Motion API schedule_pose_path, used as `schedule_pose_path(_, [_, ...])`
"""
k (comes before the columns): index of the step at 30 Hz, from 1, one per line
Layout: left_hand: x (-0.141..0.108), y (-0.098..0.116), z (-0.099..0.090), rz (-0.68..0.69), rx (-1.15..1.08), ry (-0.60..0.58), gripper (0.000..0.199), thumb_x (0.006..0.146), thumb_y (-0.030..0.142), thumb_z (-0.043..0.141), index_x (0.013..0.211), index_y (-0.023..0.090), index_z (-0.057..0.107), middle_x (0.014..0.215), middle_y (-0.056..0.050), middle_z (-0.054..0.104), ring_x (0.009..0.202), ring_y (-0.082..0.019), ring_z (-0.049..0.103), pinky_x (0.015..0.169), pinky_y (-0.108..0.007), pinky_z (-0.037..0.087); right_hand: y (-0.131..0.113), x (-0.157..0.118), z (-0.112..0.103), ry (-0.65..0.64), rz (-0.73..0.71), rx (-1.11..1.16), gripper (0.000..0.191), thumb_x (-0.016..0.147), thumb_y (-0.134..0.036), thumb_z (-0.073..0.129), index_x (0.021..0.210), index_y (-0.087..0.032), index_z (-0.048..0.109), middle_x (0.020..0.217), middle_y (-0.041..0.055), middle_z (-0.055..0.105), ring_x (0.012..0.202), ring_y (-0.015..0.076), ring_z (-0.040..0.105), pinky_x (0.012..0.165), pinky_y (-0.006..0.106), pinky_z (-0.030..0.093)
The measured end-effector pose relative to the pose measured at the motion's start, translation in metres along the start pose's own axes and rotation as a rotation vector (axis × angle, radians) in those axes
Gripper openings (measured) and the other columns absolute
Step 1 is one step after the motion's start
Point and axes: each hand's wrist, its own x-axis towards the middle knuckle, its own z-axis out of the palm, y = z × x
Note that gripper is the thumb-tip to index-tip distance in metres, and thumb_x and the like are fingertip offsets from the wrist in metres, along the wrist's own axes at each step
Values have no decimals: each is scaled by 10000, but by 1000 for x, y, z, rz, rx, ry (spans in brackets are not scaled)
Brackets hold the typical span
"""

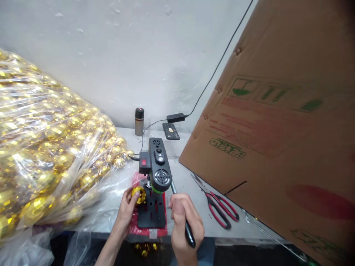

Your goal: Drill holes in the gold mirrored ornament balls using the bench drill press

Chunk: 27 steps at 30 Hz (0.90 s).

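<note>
The gold ball [140, 194] sits pinched between the thumb and fingers of the left hand [127, 206], by the left edge of the black machine [159, 160]'s base plate [151, 220], near the table [181, 175]'s front edge. The right hand [186, 221] wraps its curled fingers around the lever [190, 237], right of the plate. Scissors [210, 195] lie farther right, beside the cardboard box [266, 147].

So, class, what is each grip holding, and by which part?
Left grip: gold ball, by its left side. Right grip: lever, by its black handle.
</note>
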Motion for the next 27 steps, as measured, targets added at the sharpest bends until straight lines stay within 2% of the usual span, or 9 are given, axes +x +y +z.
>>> schedule_pose_path(3, [-3,-10,2,81,86,-22,682,661,632,880,1136,192,666,1144,-117,791,1096,-311,768,964,-417,615,1,-2,-1,-16,-9,1,251,1052,-81,425,869,-230,509,763,-41,524,644,77,529,598,198,436])
schedule_pose_path(7, [-12,-19,2,258,300,-137,575,803,539,785,1253,205,656,1226,-131,779,1110,-318,771,962,-443,628,1,-3,-1,-15,-23,-2,240,1046,-76,426,886,-229,518,776,-34,538,661,80,547,604,192,452])
schedule_pose_path(11, [-21,-24,2,410,537,-174,517,847,424,753,1307,215,645,1252,-140,779,1115,-345,772,986,-504,622,-1,-3,-2,-23,-22,-23,251,1044,-78,424,864,-231,509,759,-39,532,648,75,551,591,179,451])
schedule_pose_path(17, [-21,-26,7,562,637,-197,516,863,359,735,1341,196,629,1305,-175,747,1204,-371,727,1038,-552,595,-3,-2,-3,-38,-22,-41,254,1045,-85,419,853,-233,495,758,-42,537,650,70,564,605,171,465])
schedule_pose_path(21, [-15,-21,14,581,642,-251,488,822,337,760,1281,203,660,1244,-155,751,1151,-362,723,1004,-547,594,-3,-1,-4,-29,-27,-58,262,1043,-86,423,837,-232,494,747,-42,538,636,72,564,596,174,467])
schedule_pose_path(24, [-12,-19,18,535,688,-265,494,760,342,788,1224,208,684,1136,-125,761,1054,-357,719,944,-540,595,-2,-2,-5,-33,-41,-64,271,1044,-86,417,827,-231,492,748,-38,545,633,75,572,596,181,474])
schedule_pose_path(27, [-12,-20,20,492,726,-271,517,736,339,784,1223,198,687,1112,-120,757,1033,-359,704,932,-542,575,2,-6,-6,-35,-67,-70,271,1050,-101,410,827,-230,496,745,-31,557,621,82,574,576,194,470])
